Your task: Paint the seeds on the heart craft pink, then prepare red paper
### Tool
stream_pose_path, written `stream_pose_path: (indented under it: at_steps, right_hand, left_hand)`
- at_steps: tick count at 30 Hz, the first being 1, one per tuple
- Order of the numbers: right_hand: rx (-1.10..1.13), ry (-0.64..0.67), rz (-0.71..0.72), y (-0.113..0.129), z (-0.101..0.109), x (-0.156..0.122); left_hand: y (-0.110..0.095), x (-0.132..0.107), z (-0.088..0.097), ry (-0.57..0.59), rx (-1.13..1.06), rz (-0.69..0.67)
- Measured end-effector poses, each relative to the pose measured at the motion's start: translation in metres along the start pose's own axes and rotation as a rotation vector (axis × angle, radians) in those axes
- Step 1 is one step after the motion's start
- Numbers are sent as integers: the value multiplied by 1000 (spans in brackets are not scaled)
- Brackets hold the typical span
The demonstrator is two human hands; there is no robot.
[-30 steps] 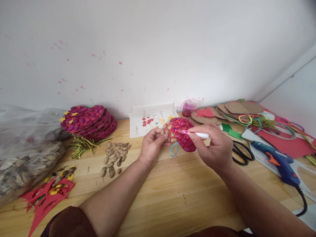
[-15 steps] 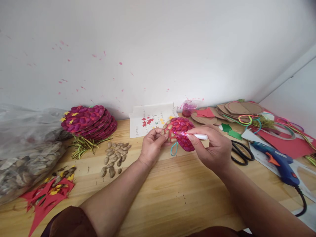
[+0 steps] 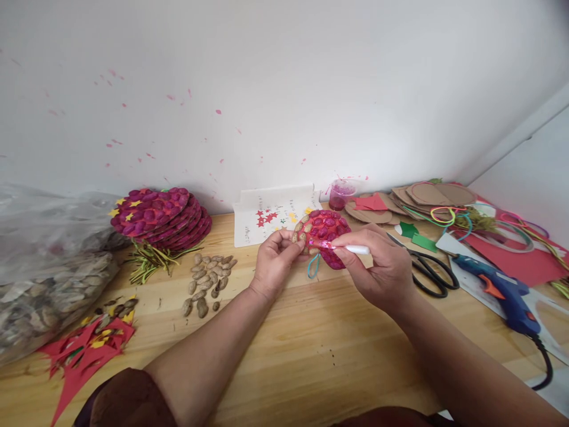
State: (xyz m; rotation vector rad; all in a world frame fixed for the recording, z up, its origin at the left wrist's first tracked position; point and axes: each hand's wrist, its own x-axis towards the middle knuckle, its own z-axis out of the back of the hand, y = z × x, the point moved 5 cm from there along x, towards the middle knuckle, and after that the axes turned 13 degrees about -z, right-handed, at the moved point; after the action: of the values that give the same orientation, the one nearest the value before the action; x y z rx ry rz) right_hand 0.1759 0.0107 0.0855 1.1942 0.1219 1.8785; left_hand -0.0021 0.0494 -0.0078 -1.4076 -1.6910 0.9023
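Observation:
My left hand (image 3: 276, 261) grips the left edge of a round red disc (image 3: 328, 224) covered in peanuts, held up over the wooden table. Most of its peanuts are painted magenta; those by my left thumb are bare tan. A light-blue cord loop (image 3: 313, 267) hangs from its lower edge. In my right hand (image 3: 380, 267), pinched between thumb and fingers, is a white-handled paintbrush (image 3: 355, 249), its front end smeared pink. The brush tip reaches the disc near my left thumb; whether it touches a peanut I cannot tell.
Loose peanuts (image 3: 208, 279) lie left of my arm, before a stack of magenta discs (image 3: 155, 216). A paint cup (image 3: 341, 193) stands by the wall. On the right are black-handled scissors (image 3: 433, 273), a blue glue gun (image 3: 502, 290) and cardboard discs (image 3: 427, 196). A peanut bag (image 3: 53, 284) fills the left.
My right hand and the brush have shifted slightly left across the disc, closer to my left thumb and the bare peanuts. My left hand keeps its hold.

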Motion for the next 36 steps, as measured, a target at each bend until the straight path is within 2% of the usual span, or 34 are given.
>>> stream_pose_path:
  at_steps: [23,29,36]
  right_hand:
    - [-9,9,28,5,-1,2]
    - [-53,-56,-55,-4,3,0]
    - [-24,-54,-104,-4,3,1]
  left_hand:
    - [-2,-1,-1,1,21,-1]
    - [0,0,0,-9,7,23]
    - [0,1,0,0,2,8]
